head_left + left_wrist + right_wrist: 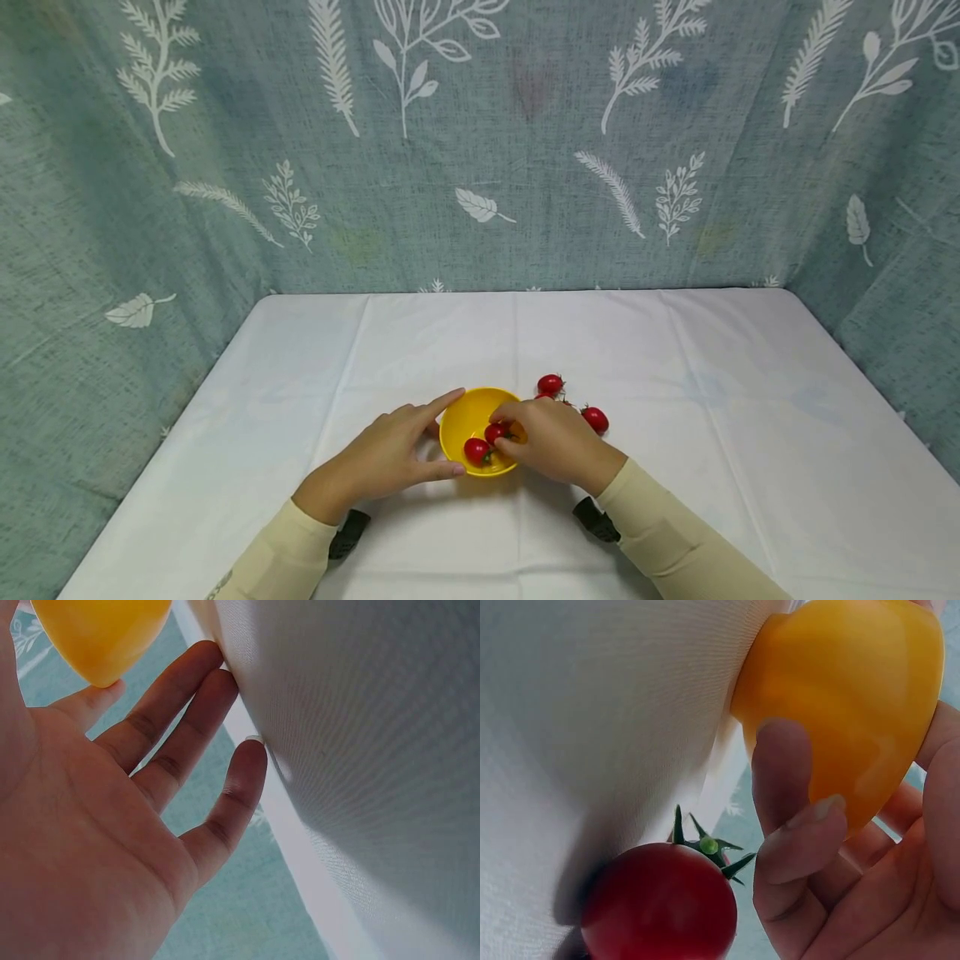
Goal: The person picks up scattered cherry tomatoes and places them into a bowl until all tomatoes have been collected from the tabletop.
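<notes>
On the white tablecloth sits a yellow bowl (474,410). One cherry tomato (477,451) lies inside it, low in the bowl. My right hand (558,440) reaches over the bowl's right rim, with thumb and forefinger pinching a second cherry tomato (497,432) inside. At the bowl's left side, my left hand (390,450) is spread, forefinger and thumb touching the rim from either side. In the left wrist view its other fingers (180,727) extend loosely below the bowl. The right wrist view shows the curled lower fingers beside the bowl's outer wall (870,697).
To the right of the bowl lie several cherry tomatoes, among them one (551,384) at the back and one (596,419) farther right; my right hand partly hides others. A green leaf-patterned curtain (525,208) hangs behind the table. Dark wrist devices (349,534) sit below both wrists.
</notes>
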{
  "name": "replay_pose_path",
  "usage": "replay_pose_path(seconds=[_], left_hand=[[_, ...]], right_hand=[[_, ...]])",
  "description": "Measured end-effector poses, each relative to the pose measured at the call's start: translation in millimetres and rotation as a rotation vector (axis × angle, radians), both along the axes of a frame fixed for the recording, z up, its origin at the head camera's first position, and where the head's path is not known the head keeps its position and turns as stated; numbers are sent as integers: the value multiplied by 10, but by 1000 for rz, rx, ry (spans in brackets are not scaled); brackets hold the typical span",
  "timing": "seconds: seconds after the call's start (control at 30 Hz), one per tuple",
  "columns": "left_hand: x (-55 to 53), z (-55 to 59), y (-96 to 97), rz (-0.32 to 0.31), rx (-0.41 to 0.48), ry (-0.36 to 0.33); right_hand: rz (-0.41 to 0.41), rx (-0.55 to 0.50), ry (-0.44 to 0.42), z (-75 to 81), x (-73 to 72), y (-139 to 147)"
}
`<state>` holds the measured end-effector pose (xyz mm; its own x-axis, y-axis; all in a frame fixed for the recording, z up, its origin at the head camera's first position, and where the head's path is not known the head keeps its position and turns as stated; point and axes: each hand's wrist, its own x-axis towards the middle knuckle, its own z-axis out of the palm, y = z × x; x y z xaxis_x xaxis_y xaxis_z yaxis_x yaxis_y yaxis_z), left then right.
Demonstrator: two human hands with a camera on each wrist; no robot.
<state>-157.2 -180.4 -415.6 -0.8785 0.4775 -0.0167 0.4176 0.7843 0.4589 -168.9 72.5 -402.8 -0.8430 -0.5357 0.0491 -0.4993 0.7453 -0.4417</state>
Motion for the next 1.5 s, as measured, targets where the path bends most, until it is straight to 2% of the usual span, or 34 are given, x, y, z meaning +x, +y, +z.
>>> replay_pose_path(seconds=[0.33, 0.5, 0.63, 0.9, 1.1, 1.3, 1.5], left_hand=[[15, 6, -12, 16, 12, -14], [13, 1, -13, 15, 7, -14], [6, -5, -11, 14, 8, -19], [6, 12, 8, 18, 0, -18], [9, 17, 26, 36, -7, -27], [6, 7, 24, 27, -17, -7], [5, 7, 25, 39, -21, -17]], right_hand=[[11, 5, 17, -1, 2, -7], [10, 9, 55, 13, 8, 6], [-7, -6, 95, 43, 8, 42], [-64, -111, 165, 125, -18, 150], [-104, -125, 219, 153, -86, 253], [-134, -97, 174, 150, -148, 342], [-176, -28, 73, 117, -194, 373]])
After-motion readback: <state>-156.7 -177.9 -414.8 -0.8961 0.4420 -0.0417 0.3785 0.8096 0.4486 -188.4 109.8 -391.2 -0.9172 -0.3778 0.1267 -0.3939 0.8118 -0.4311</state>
